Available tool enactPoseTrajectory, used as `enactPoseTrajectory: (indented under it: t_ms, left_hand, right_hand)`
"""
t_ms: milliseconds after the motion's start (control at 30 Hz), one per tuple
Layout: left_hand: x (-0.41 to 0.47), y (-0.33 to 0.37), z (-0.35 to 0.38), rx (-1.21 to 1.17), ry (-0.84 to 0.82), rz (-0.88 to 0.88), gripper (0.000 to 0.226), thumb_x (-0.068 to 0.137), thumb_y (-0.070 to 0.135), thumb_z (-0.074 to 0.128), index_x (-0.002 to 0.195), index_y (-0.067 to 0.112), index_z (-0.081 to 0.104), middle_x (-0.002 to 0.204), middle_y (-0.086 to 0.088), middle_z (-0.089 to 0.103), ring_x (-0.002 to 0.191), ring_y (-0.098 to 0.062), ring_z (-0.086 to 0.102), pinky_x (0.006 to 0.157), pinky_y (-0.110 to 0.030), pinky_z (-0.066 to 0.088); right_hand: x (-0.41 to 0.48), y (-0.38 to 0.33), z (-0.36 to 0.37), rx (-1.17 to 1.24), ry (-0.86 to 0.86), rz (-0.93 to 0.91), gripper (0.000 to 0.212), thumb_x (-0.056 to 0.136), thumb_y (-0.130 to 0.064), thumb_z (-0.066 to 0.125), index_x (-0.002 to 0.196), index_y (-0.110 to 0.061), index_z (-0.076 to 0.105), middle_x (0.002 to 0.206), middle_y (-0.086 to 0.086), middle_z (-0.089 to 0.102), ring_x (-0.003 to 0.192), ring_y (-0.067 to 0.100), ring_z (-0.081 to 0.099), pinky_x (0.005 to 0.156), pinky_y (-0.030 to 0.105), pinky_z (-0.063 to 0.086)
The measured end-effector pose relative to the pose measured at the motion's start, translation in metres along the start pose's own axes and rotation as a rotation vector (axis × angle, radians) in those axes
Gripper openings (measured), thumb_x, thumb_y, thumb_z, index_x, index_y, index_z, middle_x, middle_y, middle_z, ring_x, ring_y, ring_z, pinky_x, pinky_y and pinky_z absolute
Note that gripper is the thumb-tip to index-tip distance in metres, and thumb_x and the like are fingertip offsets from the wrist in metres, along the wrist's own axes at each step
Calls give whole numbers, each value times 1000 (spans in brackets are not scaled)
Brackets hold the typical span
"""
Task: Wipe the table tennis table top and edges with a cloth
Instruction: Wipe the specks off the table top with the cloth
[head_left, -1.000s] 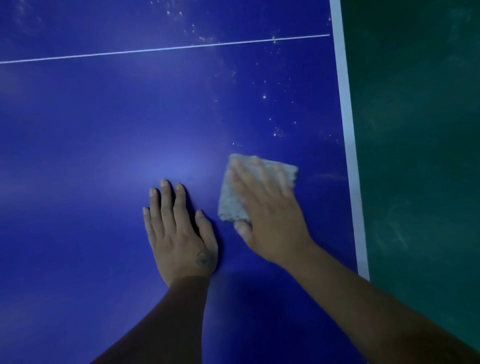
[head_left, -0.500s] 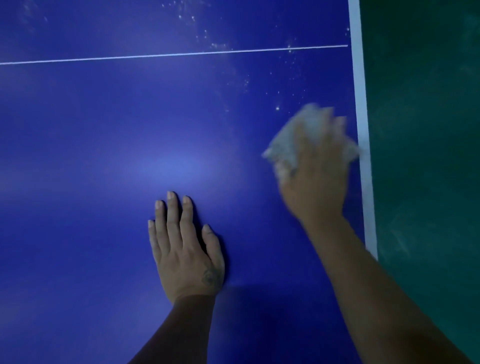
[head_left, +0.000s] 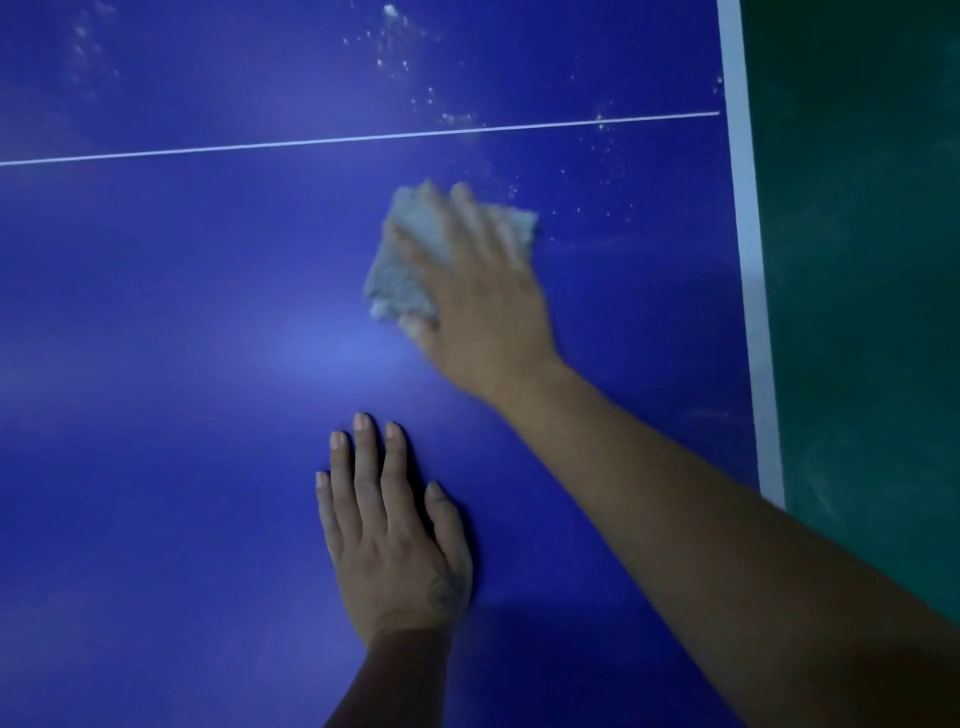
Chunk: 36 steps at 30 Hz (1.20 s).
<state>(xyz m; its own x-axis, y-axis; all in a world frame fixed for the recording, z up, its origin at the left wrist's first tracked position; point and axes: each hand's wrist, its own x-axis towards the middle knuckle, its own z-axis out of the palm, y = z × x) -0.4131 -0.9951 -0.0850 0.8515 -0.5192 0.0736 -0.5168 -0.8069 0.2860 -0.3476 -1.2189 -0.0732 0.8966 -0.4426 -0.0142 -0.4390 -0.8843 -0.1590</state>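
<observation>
**Cloth pressed flat on blue top, near the white edge**

A smooth, faintly glossy blue table (head_left: 156, 322) is seen across most of the view, with a soft patch of reflected light near its middle. A thin white line (head_left: 311, 141) is drawn straight across the top, from the left border to the edge band. The left hand (head_left: 389, 540) is laid flat on the bare surface, palm down, fingers straight and close together, thumb slightly apart; nothing is held by it.

Further off and just to the right, the cloth (head_left: 405, 260) is spread on the top as a rough, fuzzy pale-grey rectangle with frayed corners. It is covered over its right part by the right hand (head_left: 483, 301), whose fingers are stretched out and pressed on it, not curled round it; the fingers are blurred. The two hands are kept apart.

Fine white specks (head_left: 415, 67) are scattered over the far right part of the top, on both sides of the line. A broad white band (head_left: 748, 260) is painted along the table's right edge, and a dull green floor (head_left: 857, 260) is seen beyond it
</observation>
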Motion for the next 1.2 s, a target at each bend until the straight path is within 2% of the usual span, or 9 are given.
enactPoseTrajectory:
  t_ms: [100,233,433,533,600,767,833,1067,1200]
  left_hand:
    - [1,1,-1,-4,-7,-9,64,103,26,48,163,5,44,177,-10,30,167,-32,20,134,-59,19]
    - [0,3,-3,-5,-23,-10,64,103,27,47,163,4,45,177,-11,31,167,-33,21,134,-59,19]
    - [1,2,-1,7,-8,1,65,102,27,49,163,3,45,176,-13,33,166,-33,23,133,-59,21]
    - [0,0,-1,7,7,12,64,103,27,48,163,4,45,176,-13,33,166,-34,25,133,-60,22]
    - [0,0,0,7,12,10,64,103,27,47,164,5,44,176,-12,32,166,-33,24,132,-61,23]
    - [0,1,0,-2,3,3,64,103,27,47,163,5,44,177,-11,31,167,-32,22,133,-60,21]
    - [0,0,0,-2,0,3,64,103,27,46,163,5,44,177,-10,30,167,-32,21,134,-58,19]
    - [-1,-4,3,8,18,16,64,103,28,46,163,5,44,177,-11,30,167,-32,22,134,-58,19]
    - [-2,-4,3,1,37,26,63,104,27,46,163,6,44,177,-11,30,167,-32,21,134,-59,19]
  right_hand:
    - [3,79,-12,-19,72,410,73,103,-53,45,169,-31,23,178,12,15,164,40,15,128,64,22]
    - [-11,103,-22,-13,83,759,74,103,-52,34,172,-28,16,180,16,6,165,42,6,132,64,11]
    - [19,-19,-4,-11,-23,108,80,99,-60,46,171,-31,24,180,12,8,166,37,6,133,56,3]
    - [36,-26,-1,-8,-25,-65,80,100,-64,45,171,-33,25,180,7,11,167,32,7,134,52,2]
    - [49,-4,-3,-18,-30,-30,77,102,-61,41,171,-34,20,181,4,8,167,31,5,134,53,5]
    - [43,96,-16,19,60,597,72,108,-54,36,173,-32,12,181,12,2,166,37,3,134,57,3]
    - [23,102,-20,35,59,671,74,108,-52,37,173,-28,11,180,14,1,166,38,2,134,58,3]
    - [-113,3,-2,51,-91,-69,89,92,-48,49,172,-27,18,181,8,5,167,34,5,134,57,8]
    - [-205,15,0,103,-130,1,96,87,-47,61,172,-31,19,181,2,5,167,29,5,135,53,3]
